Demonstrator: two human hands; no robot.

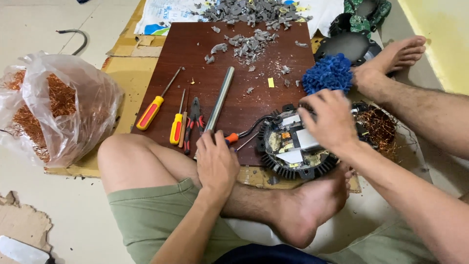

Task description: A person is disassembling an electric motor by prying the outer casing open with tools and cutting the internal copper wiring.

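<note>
My right hand (331,121) rests on top of a round black finned motor housing (293,161) at the near right edge of a dark wooden board (234,63), its fingers on the white and grey parts inside. Beside the housing, my left hand (215,159) is closed over the orange handle of a screwdriver (233,138) on the board's near edge. The screwdriver's shaft points toward the housing. A steel rod (220,98) lies just beyond my left hand.
Two yellow-handled screwdrivers (152,111), a thin tool and red-handled pliers (194,122) lie on the board's left. Grey broken bits (249,44) litter the far end. A plastic bag of copper wire (53,107) stands left. A blue fuzzy cloth (328,73) and loose copper wire (381,127) lie right.
</note>
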